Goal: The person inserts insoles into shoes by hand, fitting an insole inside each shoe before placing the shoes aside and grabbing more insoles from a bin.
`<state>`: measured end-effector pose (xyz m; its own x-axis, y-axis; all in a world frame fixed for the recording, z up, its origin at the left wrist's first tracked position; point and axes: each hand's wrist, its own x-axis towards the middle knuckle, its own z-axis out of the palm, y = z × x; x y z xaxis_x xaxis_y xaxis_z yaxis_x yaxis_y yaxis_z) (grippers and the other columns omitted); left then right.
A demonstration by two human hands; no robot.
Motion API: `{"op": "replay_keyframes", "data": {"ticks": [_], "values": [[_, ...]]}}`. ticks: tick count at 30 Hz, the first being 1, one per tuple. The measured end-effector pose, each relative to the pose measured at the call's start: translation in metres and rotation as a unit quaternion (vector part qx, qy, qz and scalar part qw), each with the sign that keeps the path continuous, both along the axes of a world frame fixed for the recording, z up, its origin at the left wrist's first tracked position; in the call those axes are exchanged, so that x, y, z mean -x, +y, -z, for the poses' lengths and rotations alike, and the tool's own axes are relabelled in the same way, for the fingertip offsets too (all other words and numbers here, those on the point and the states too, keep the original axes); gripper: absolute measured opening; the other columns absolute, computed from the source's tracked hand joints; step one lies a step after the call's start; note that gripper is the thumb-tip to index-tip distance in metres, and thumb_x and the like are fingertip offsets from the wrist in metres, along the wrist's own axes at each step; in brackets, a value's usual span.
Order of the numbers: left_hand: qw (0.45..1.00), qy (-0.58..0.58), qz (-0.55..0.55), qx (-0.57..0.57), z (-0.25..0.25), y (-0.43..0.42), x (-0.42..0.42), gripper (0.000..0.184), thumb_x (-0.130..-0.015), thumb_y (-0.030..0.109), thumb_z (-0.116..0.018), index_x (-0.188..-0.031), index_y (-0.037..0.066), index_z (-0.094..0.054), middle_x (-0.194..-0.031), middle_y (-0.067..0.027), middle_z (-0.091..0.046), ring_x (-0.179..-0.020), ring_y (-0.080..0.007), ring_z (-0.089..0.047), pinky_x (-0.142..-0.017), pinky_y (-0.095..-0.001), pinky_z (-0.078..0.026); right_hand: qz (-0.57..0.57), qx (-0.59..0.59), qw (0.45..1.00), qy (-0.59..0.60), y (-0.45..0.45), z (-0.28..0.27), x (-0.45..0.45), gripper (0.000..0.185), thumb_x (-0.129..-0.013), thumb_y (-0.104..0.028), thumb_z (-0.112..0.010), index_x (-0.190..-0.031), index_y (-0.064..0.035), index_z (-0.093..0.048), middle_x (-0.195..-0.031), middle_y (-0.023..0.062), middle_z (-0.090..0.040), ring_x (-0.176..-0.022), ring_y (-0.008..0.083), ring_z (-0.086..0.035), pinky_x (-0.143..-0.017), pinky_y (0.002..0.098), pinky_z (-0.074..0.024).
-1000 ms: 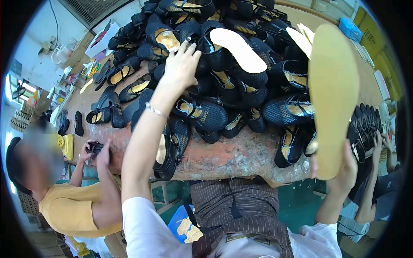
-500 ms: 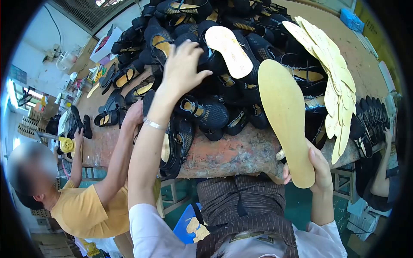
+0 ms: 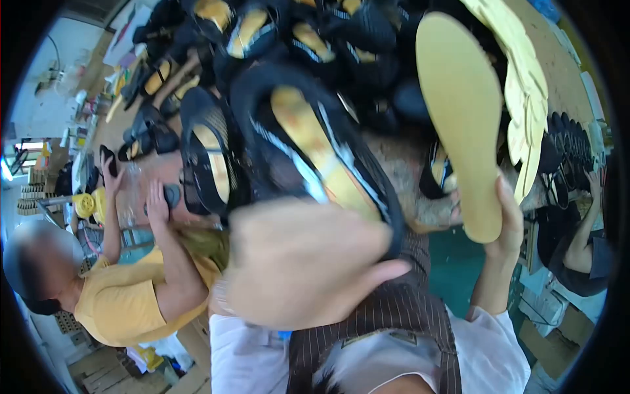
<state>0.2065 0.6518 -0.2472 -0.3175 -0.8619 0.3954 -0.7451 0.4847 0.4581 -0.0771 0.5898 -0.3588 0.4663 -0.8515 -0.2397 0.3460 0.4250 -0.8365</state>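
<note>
My left hand [image 3: 295, 262], smeared by motion, is closed around the back end of a black shoe [image 3: 256, 141] close to the camera. The shoe's open top faces me, showing a yellowish inside with brown marks and white-blue edging. In my right hand [image 3: 508, 220] is a pale yellow insole [image 3: 462, 125], gripped at its narrow lower end and standing nearly upright. Behind the insole's right edge lies a fanned stack of similar insoles [image 3: 525, 85]. Another black shoe [image 3: 210, 154] rests on the table left of the held one.
Heaped black shoes [image 3: 315, 43] cover the far part of the worktable [image 3: 394, 157]. A person in a yellow shirt [image 3: 134, 295] sits at my left, hands on the table. Someone else's arm [image 3: 581, 230] reaches toward a row of black shoes [image 3: 567, 141] at the right.
My left hand has come back from the heap toward me and now holds a black shoe. The insole in my right hand appears higher and further right. The view has shifted.
</note>
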Motion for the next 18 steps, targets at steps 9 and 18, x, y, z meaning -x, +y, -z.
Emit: {"op": "replay_keyframes", "data": {"ticks": [9, 18], "values": [[0.974, 0.075, -0.179, -0.117, 0.223, 0.01, 0.105, 0.004, -0.067, 0.005, -0.068, -0.07, 0.002, -0.068, -0.067, -0.013, -0.062, -0.065, -0.0273, -0.066, -0.052, -0.0375, -0.052, -0.079, 0.4, 0.734, 0.543, 0.028, -0.033, 0.008, 0.046, -0.066, -0.004, -0.078, -0.112, -0.0056, -0.075, -0.114, 0.017, -0.063, -0.098, 0.0299, -0.06, -0.086, 0.0379, -0.0478], [0.968, -0.091, -0.175, -0.157, 0.195, 0.034, -0.035, 0.108, -0.054, 0.025, -0.093, -0.146, 0.005, -0.042, -0.149, -0.0169, -0.044, -0.141, -0.0376, -0.038, -0.115, -0.0511, -0.032, -0.186, 0.518, 0.619, 0.56, 0.012, 0.003, -0.034, 0.04, -0.067, 0.0, -0.076, -0.107, -0.004, -0.073, -0.113, 0.0166, -0.062, -0.099, 0.0338, -0.06, -0.081, 0.0431, -0.052]]}}
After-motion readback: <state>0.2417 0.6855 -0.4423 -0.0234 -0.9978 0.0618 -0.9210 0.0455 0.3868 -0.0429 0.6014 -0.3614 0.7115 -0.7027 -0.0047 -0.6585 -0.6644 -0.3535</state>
